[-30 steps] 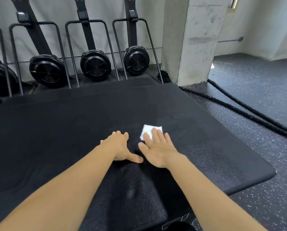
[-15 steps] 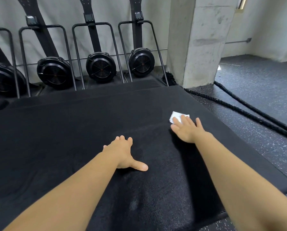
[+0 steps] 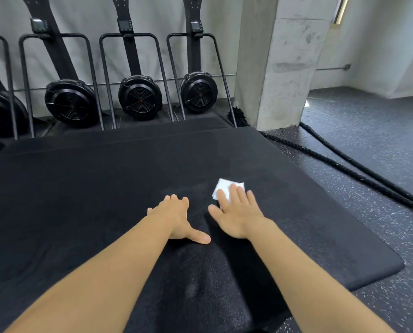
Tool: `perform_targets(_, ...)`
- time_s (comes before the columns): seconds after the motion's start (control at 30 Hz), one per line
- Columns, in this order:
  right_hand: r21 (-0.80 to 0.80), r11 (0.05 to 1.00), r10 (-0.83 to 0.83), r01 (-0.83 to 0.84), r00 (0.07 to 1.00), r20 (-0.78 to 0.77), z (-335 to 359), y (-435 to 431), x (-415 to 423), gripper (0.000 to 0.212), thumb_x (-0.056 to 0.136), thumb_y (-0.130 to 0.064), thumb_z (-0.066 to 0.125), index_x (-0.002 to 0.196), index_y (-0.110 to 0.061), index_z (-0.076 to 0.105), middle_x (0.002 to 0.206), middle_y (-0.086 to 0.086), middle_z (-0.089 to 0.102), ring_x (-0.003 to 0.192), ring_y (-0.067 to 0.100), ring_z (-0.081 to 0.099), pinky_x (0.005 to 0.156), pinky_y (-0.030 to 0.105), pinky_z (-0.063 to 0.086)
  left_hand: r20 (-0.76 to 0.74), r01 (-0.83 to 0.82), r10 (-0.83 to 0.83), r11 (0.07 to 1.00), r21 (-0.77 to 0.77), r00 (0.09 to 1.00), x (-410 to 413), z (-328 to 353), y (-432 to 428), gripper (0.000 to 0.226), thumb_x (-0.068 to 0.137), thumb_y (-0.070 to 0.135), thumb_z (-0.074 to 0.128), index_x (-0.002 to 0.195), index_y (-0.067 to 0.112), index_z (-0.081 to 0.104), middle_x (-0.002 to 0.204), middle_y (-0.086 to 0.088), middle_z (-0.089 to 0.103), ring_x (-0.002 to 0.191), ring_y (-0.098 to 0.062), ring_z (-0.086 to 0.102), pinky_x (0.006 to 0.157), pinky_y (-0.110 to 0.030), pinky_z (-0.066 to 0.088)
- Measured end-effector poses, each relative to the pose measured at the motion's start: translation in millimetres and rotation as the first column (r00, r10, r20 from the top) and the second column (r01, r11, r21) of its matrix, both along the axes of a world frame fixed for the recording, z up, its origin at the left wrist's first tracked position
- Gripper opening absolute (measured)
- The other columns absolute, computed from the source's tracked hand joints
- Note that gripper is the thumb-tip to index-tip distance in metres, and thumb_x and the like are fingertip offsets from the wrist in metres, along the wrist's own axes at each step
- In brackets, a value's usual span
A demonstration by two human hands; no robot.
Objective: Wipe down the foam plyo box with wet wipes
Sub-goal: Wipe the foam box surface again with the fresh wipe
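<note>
The right hand [image 3: 238, 216] presses a white wet wipe [image 3: 226, 188] under flat fingers [image 3: 234, 192] on the black foam plyo box [image 3: 80, 200], while the left hand [image 3: 176, 217] rests beside it, fingers spread.

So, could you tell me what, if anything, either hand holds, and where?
Nothing is held: the right hand presses flat on the wet wipe, over its near half; the left hand is empty.

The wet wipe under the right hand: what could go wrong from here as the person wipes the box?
The right hand only presses the wet wipe with flat fingers, and part of it sticks out past the fingertips, so it may bunch up or slip free.
The wipe is small against the wide top of the foam plyo box, so patches could be missed.
The left hand rests on the top and may soil wiped foam.
</note>
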State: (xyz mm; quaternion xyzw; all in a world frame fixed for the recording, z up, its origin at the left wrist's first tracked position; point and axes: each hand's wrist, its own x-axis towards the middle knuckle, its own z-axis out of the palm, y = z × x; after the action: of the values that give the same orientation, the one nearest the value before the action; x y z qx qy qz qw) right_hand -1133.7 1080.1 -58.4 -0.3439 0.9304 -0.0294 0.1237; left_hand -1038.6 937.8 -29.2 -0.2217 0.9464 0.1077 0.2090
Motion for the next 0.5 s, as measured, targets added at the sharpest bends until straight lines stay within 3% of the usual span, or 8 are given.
perform_targets(0.1, 0.008, 0.996, 0.089, -0.090, 0.995, 0.053, 0, -9, 14, 0.064, 0.101, -0.053, 0.012, 0.156, -0.025, -0.001, 0.162, 0.009, -0.017, 0.148, 0.021, -0.023, 0.118, 0.045, -0.016, -0.001, 0.008, -0.008, 1.000, -0.026, 1.000, 0, 1, 1, 0.130, 0.056, 0.081, 0.068, 0.155, 0.021, 0.006, 0.160, -0.004, 0.010, 0.148, -0.022, 0.005, 0.114, -0.049, 0.027)
perform_targets(0.23, 0.019, 0.985, 0.169, -0.170, 0.985, 0.042, -2, -15, -8, 0.059, 0.102, -0.049, 0.009, 0.156, -0.029, -0.004, 0.163, 0.001, -0.016, 0.148, 0.014, -0.021, 0.117, 0.047, -0.018, 0.024, -0.008, 0.008, 1.000, -0.003, 1.000, -1, 1, 1, 0.132, 0.058, 0.080, 0.068, 0.155, 0.021, 0.001, 0.162, -0.006, 0.000, 0.149, -0.023, -0.005, 0.116, -0.051, 0.022)
perform_targets(0.5, -0.022, 0.998, -0.052, 0.051, 0.999, -0.016, -5, -1, -117, 0.049, 0.098, -0.045, 0.016, 0.144, -0.035, 0.025, 0.159, 0.004, 0.012, 0.148, 0.018, 0.005, 0.117, 0.050, -0.010, 0.023, -0.012, 0.012, 0.999, 0.033, 1.000, -2, -1, -1, 0.131, 0.060, 0.076, 0.070, 0.155, 0.021, -0.003, 0.162, -0.005, 0.000, 0.149, -0.022, -0.004, 0.118, -0.051, 0.018)
